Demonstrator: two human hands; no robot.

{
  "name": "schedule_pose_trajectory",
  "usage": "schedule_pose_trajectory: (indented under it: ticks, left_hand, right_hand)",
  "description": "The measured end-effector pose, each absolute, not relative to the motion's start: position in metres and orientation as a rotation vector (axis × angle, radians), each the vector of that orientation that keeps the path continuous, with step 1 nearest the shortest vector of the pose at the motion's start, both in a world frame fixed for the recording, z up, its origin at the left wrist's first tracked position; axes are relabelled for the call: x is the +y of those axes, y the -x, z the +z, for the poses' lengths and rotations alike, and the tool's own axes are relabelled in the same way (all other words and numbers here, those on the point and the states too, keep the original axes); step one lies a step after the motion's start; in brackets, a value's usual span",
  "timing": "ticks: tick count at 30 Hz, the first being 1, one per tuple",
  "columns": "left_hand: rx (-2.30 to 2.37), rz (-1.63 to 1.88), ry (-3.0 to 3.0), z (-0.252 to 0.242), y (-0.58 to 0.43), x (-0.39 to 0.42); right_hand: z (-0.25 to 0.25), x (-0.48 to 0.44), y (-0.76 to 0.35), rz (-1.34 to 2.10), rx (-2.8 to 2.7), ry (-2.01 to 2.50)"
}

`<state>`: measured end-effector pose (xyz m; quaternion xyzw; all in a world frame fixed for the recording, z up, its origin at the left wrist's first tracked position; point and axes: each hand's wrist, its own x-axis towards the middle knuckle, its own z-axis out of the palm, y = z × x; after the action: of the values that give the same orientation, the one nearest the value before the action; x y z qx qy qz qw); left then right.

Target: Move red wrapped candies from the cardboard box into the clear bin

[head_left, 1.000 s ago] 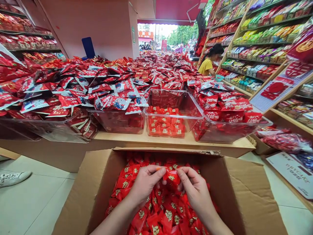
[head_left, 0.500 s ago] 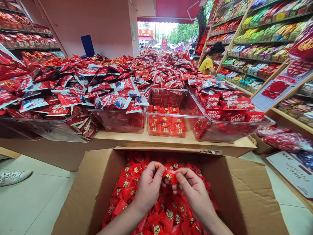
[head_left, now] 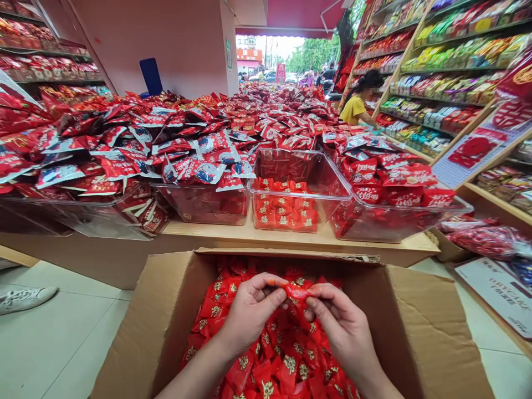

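Observation:
My left hand (head_left: 252, 316) and my right hand (head_left: 344, 331) hold a small red wrapped sweet (head_left: 297, 292) between their fingertips, pulling it taut by its ends. Orange covers show on a fingertip of each hand. Both hands hang over an open cardboard box (head_left: 424, 327), its flaps folded outward. A deep layer of loose red sweets with gold characters (head_left: 266, 371) fills the box below them. My wrists and forearms enter from the bottom edge.
Beyond the box stands a wooden display table (head_left: 249, 235) holding clear plastic bins (head_left: 299, 191) and heaps of red packets. A person in a yellow shirt (head_left: 353, 111) stands at the far right by stocked shelves (head_left: 440, 72). A white shoe (head_left: 25, 299) shows at left.
The red sweet now sits slightly higher and further right, stretched thinner between my fingertips. My hands have drawn a little apart, and the whole view has shifted slightly.

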<state>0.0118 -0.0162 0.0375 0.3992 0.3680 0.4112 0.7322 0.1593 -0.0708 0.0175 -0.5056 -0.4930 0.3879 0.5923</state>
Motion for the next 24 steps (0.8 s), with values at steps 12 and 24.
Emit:
schedule_pose_trajectory:
  ticks: [12, 24]
  left_hand:
    - [0.749, 0.928, -0.895, 0.032, -0.013, -0.017]
    - [0.725, 0.929, -0.803, 0.029, -0.02, -0.024]
  right_hand:
    - [0.016, -0.073, -0.152, 0.818, -1.23, 1.123]
    - [0.016, -0.071, -0.148, 1.259, -0.699, 1.071]
